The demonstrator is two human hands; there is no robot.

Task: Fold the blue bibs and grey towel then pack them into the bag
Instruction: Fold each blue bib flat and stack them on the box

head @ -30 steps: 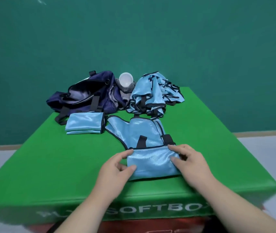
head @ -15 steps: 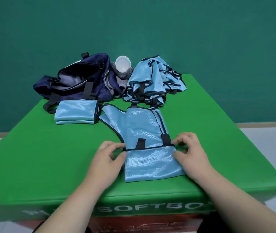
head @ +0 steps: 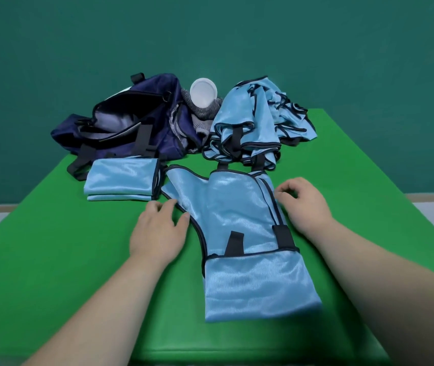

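Left hand (head: 157, 229), fingers loosely apart, and right hand (head: 304, 204), fingers curled, grip unclear, flank the half-folded blue bib (head: 234, 207), seemingly for another fold.

You get bright, even overhead light, soft shadows, sheen on the blue bib (head: 237, 207), mild overall softness, and wide-angle bending near the edges.

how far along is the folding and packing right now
Done: a folded bib stack lies beside the open bag. In hand: a bib with its bottom folded up, left hand and right hand at its edges. Left: the unfolded bib pile, the grey towel beside it, then packing everything.
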